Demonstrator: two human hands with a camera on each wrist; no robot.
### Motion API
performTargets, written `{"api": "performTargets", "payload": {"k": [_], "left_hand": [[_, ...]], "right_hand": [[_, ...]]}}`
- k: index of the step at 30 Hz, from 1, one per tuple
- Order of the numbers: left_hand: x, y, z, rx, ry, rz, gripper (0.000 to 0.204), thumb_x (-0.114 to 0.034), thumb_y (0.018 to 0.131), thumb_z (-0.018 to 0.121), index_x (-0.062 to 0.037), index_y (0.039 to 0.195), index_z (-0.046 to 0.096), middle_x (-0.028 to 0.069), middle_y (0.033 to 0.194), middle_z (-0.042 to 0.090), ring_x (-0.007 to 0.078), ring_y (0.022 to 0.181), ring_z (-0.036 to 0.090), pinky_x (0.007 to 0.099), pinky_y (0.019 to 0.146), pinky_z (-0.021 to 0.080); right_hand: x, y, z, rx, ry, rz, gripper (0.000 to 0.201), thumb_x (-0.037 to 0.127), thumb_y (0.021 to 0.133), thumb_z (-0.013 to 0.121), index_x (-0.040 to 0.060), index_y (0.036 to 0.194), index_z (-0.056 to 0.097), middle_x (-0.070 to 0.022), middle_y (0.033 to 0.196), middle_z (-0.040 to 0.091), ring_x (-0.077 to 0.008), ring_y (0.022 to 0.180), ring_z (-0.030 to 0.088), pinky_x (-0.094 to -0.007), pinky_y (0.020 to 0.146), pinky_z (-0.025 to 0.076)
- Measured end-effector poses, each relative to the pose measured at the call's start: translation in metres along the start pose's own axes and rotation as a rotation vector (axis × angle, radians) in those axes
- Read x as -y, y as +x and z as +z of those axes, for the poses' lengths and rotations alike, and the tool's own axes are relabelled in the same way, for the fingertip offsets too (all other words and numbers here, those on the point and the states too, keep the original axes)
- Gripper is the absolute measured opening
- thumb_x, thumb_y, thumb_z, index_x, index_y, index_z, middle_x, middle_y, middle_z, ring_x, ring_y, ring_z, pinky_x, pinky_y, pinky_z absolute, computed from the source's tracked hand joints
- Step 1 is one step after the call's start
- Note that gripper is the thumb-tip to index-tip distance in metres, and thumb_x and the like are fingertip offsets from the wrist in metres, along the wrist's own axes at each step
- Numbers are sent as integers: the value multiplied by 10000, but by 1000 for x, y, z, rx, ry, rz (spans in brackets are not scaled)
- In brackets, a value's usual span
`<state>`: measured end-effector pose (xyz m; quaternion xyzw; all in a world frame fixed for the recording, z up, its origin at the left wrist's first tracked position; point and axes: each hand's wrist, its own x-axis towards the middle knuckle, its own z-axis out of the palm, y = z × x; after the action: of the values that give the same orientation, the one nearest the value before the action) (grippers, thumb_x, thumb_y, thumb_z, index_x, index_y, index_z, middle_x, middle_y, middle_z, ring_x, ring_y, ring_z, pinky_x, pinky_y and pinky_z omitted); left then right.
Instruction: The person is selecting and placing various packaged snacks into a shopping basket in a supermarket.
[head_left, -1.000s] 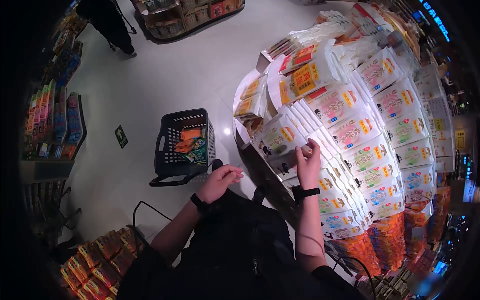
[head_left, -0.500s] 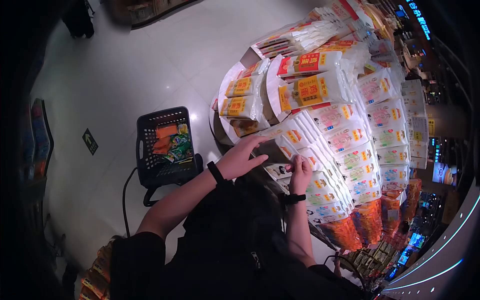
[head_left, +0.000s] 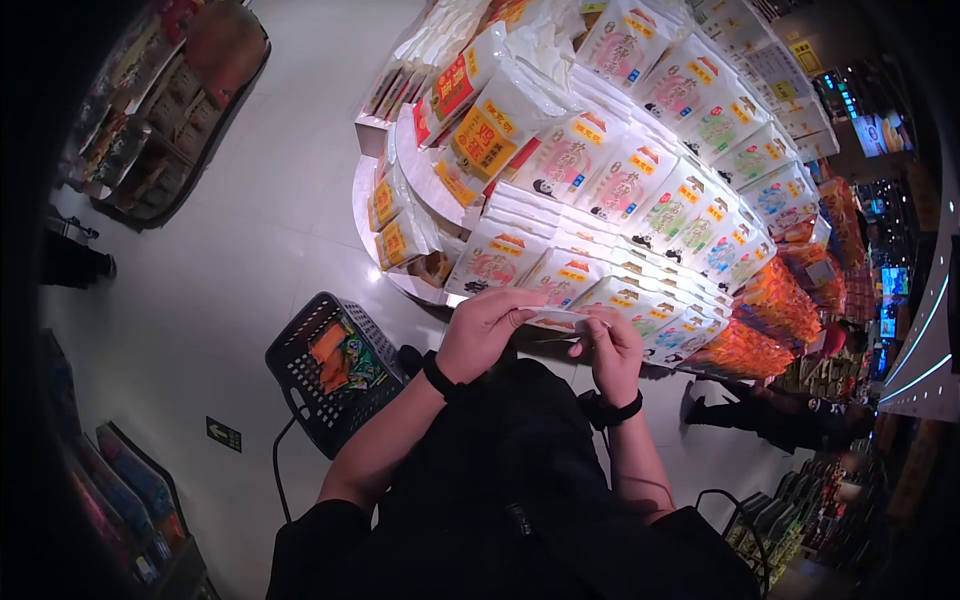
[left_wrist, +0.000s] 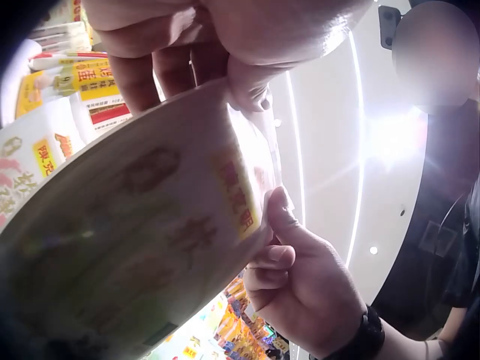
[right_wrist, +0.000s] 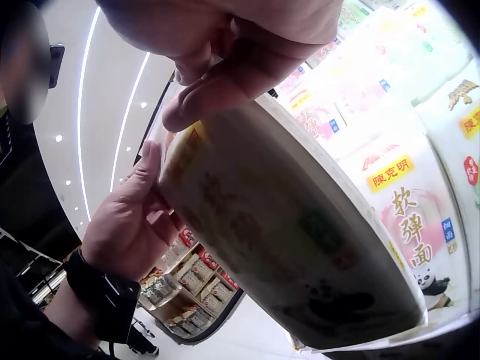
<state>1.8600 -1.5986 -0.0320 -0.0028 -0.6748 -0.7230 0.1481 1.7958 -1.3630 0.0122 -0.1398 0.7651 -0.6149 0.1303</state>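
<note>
Both hands hold one white pack of noodles (head_left: 556, 318) in front of the body, seen nearly edge-on in the head view. My left hand (head_left: 482, 338) pinches its left end, thumb on the near side. At the other end, my right hand (head_left: 614, 356) grips with thumb and fingers. The left wrist view has the pack's shaded printed face (left_wrist: 142, 225) filling the lower left, with a yellow label near the right hand (left_wrist: 304, 292). A panda print shows low on the pack (right_wrist: 277, 225) in the right wrist view, and the left hand (right_wrist: 127, 232) is at its upper corner.
A display of stacked white noodle packs (head_left: 590, 160) rises just beyond the hands, orange packs (head_left: 765, 320) at its right end. On the floor at left stands a dark shopping basket (head_left: 300, 400) holding orange and green packets (head_left: 350, 360). Another person (head_left: 780, 415) is at the right.
The left hand has come from beside the basket to the display and taken hold of a noodle pack with the right hand. The pack is now off the stack, and the head view has turned.
</note>
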Motion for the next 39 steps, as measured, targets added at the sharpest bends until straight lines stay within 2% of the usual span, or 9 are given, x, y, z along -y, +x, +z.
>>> {"api": "performTargets", "payload": {"k": [8, 16, 21, 26, 29, 32, 33, 35, 39], "left_hand": [[33, 46, -18, 1, 27, -171, 204, -153, 1067, 712, 6, 1164, 796, 123, 1066, 802, 208, 993, 745, 341, 943, 563], [103, 45, -44, -41, 90, -248, 174, -82, 1096, 660, 40, 1164, 762, 67, 1128, 785, 129, 1093, 709, 282, 1005, 541], [67, 55, -26, -187, 215, -143, 197, -89, 1073, 667, 3, 1228, 747, 126, 1262, 757, 223, 1174, 712, 352, 1015, 548], [21, 50, -6, -19, 504, 27, 228, -20, 1014, 649, -7, 1238, 690, 167, 1276, 686, 361, 1265, 642, 434, 1088, 512], [11, 48, 23, 59, 659, 169, 239, -33, 1024, 658, -7, 1261, 681, 169, 1256, 673, 329, 1206, 671, 420, 1052, 531], [16, 57, 65, 288, 281, -131, 246, -66, 1041, 672, -3, 1279, 677, 170, 1299, 653, 275, 1121, 704, 388, 995, 558], [20, 61, 82, 340, 216, -121, 251, -55, 1052, 669, 15, 1294, 671, 137, 1265, 643, 186, 1034, 709, 319, 936, 568], [26, 69, 116, 360, 241, -147, 261, -55, 1054, 671, 27, 1302, 659, 131, 1225, 650, 182, 1020, 710, 320, 921, 573], [49, 83, 166, 456, 412, -171, 309, -101, 1040, 719, -1, 1328, 668, 126, 1185, 645, 212, 915, 697, 354, 842, 574]], "right_hand": [[-47, 40, 25, -66, 98, 103, 247, 185, 1146, 630, -36, 1183, 732, -69, 924, 743, -136, 742, 743, -272, 662, 592], [-120, 59, 66, -42, 289, 194, 253, 194, 1158, 599, -38, 1211, 686, -89, 945, 728, -178, 828, 782, -294, 725, 632], [-95, 65, 56, -95, -22, 22, 236, 99, 1147, 572, -8, 1345, 644, -114, 985, 756, -165, 866, 787, -309, 774, 636], [-68, 49, -19, -248, -351, -134, 259, -42, 1066, 581, 9, 1313, 641, -173, 1341, 654, -241, 943, 797, -333, 776, 651], [-71, 44, -91, -362, -522, -44, 309, -21, 1030, 629, 18, 1336, 617, -176, 1318, 649, -302, 963, 775, -372, 799, 641], [-95, 46, -150, -241, -620, 9, 246, 39, 1012, 695, 13, 1252, 651, -180, 1239, 662, -352, 1054, 721, -424, 888, 606], [-94, 48, -156, -206, -634, 38, 202, 44, 1010, 702, 7, 1204, 661, -180, 1196, 666, -352, 1045, 720, -427, 887, 598], [-86, 55, -167, -141, -666, 86, 122, 52, 1006, 717, -4, 1107, 680, -180, 1108, 674, -352, 1028, 717, -432, 884, 581], [-99, 42, -176, -63, -434, -20, 116, 84, 1016, 735, -14, 985, 682, -154, 933, 659, -283, 737, 716, -396, 718, 570]]}}
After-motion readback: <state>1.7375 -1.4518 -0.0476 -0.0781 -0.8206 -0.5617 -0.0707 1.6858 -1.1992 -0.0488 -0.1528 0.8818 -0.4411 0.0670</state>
